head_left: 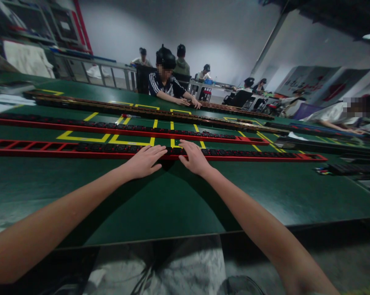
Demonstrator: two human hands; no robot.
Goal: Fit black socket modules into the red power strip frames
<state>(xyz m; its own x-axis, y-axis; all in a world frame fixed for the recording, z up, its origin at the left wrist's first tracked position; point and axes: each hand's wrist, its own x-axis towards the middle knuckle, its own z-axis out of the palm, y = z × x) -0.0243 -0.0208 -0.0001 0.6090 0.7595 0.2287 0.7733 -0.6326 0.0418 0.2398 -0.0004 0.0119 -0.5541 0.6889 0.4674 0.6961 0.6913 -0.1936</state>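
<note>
Red ladder-like frame [117, 156], nearest of the two red ones, lies lengthwise on the green worktop [172, 205], set back from the near edge; its left end runs out of my sight and its right end stops short of the worktop's right side. Black pieces [120, 147] sit in a row along it, while bare crossbars show towards the left. Both bare hands are over its middle, near each other but apart. The left hand [146, 160] is palm down, fingers straight and side by side, thumb held away; the right hand [193, 157] reaches across the frame, thumb parted from the fingers. Neither seems to pinch anything, though I cannot tell whether the fingertips press.

I'd judge the step in hand to be settling or feeling over the seated pieces. Any next move there calls for light, even fingertip pressure, without nudging the frame towards the second red frame [252, 140] behind it. Across the worktop, a co-worker [163, 86] leans over brown strips [111, 107].
</note>
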